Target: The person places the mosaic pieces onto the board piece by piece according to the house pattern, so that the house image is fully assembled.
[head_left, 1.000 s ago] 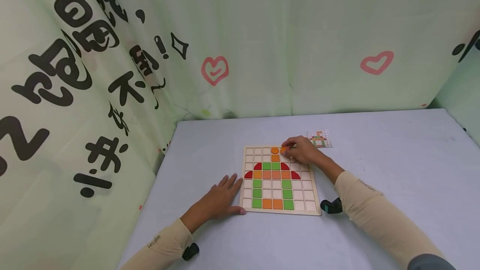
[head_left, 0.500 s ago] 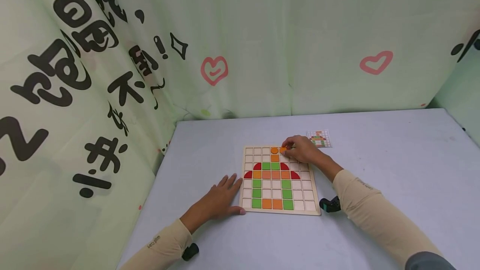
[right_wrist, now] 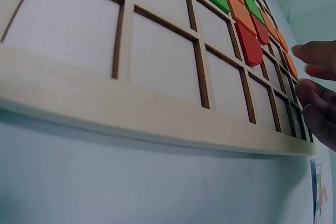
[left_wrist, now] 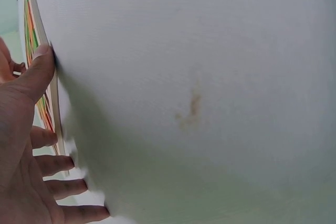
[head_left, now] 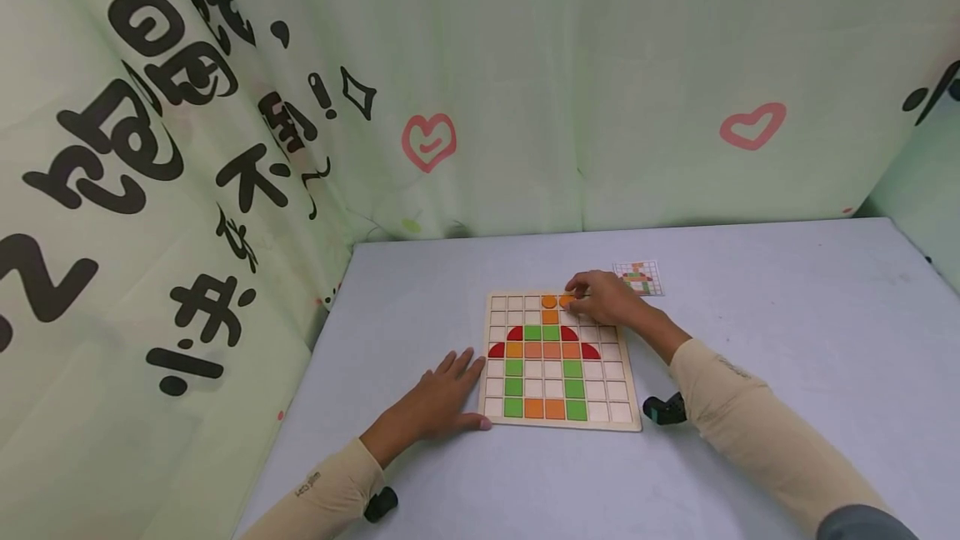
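A wooden grid board (head_left: 633, 417) lies on the table, with green, orange and red pieces filling some of its cells. At the board's far edge my right hand (head_left: 606, 298) has its bent fingers around an orange piece (head_left: 566, 301) in the top row. The right wrist view shows that orange piece (right_wrist: 290, 65) at the fingertips, partly hidden by them. One orange round piece (head_left: 550, 301) sits in the cell to its left. Fingers spread, my left hand (head_left: 441, 402) rests at the board's left side; its thumb (left_wrist: 39, 72) touches the near left corner.
A small printed card (head_left: 639, 277) with a coloured grid pattern lies behind the board, close to the right hand. A white cloth covers the table (head_left: 772, 307). A pale green curtain (head_left: 585, 90) hangs behind and on the left.
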A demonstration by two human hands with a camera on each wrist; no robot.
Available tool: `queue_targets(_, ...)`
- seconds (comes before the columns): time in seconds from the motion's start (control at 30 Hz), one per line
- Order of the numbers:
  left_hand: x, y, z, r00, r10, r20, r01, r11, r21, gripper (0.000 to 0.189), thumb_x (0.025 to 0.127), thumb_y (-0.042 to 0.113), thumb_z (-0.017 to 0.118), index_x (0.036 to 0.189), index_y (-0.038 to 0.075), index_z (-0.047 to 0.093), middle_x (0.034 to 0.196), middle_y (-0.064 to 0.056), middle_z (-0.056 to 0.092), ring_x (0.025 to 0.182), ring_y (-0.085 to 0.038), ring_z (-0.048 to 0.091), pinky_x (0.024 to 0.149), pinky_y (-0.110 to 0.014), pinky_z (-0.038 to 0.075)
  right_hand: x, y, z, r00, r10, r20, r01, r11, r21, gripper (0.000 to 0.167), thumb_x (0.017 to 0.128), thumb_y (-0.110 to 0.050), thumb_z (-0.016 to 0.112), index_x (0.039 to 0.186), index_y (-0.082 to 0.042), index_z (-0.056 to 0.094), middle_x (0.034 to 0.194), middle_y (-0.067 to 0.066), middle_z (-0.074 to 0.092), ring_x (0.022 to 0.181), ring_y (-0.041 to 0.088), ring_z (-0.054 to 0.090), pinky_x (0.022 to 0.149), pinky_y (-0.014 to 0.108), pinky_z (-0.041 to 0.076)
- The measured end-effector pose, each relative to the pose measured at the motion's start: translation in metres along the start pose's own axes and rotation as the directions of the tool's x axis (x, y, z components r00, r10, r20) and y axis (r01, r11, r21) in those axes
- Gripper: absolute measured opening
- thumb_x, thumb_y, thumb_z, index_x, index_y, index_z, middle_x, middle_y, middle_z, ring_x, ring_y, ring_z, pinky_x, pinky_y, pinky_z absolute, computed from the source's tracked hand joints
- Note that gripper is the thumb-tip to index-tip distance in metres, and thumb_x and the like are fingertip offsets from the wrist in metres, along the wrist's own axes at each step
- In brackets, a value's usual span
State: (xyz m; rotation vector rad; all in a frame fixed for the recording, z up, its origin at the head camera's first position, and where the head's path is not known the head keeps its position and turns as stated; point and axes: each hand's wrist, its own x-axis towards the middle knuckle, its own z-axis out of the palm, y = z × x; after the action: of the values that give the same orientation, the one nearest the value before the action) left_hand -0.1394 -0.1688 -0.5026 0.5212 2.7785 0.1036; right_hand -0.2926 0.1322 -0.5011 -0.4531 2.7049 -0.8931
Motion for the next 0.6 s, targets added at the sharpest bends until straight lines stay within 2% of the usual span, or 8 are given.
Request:
queue_targets(0.17,0.0,-0.001,-0.002,1.0,0.002,0.001,-0.002,1.0,0.007,0.098,0.083,0.065,0.07,0.158,0.016,0.032,0.165,-0.01,0.03,0.151,-0.037,0.029,0.107,-0.062,0.042,-0.01,0.003,-0.004,0.999,-0.014,-0.033,0.013,1.0,-0.019,0.036,0.093,-0.026,0.07,0.123,-0.005,0.067,0.109,0.012,0.069,0.099,0.027,0.06,0.084,0.041,0.052)
queue_targets(0.3,-0.001,-0.003,-0.003,1.0,-0.006,0.007,0.006,1.0,0.006,0.097,0.083,0.064,0.07,0.158,0.016,0.032,0.165,-0.01,0.03,0.151,-0.037,0.029,0.108,-0.062,0.041,-0.023,0.007,-0.011,0.997,-0.039,-0.06,0.036,0.998,-0.051,0.039,0.092,-0.027,0.071,0.123,-0.003,0.067,0.105,0.012,0.07,0.096,0.027,0.06,0.08,0.04,0.052)
queue_targets(0.47,-0.004,-0.005,-0.002,0.999,-0.03,0.022,0.03,1.0,-0.005,0.096,0.084,0.063,0.07,0.158,0.016,0.033,0.165,-0.01,0.03,0.151,-0.038,0.028,0.109,-0.062,0.04,-0.047,0.015,-0.021,0.988,-0.118,-0.096,0.102,0.982,-0.16,0.04,0.09,-0.03,0.073,0.119,-0.002,0.069,0.099,0.009,0.071,0.092,0.025,0.062,0.073,0.039,0.053)
queue_targets(0.6,-0.009,-0.01,-0.003,1.0,-0.022,0.017,0.022,1.0,0.005,0.094,0.084,0.066,0.067,0.158,0.017,0.034,0.164,-0.012,0.031,0.15,-0.04,0.029,0.111,-0.06,0.038,-0.072,0.028,-0.03,0.983,-0.135,-0.126,0.101,0.964,-0.248,0.043,0.089,-0.034,0.075,0.119,-0.004,0.069,0.098,0.008,0.071,0.088,0.024,0.064,0.07,0.039,0.054)
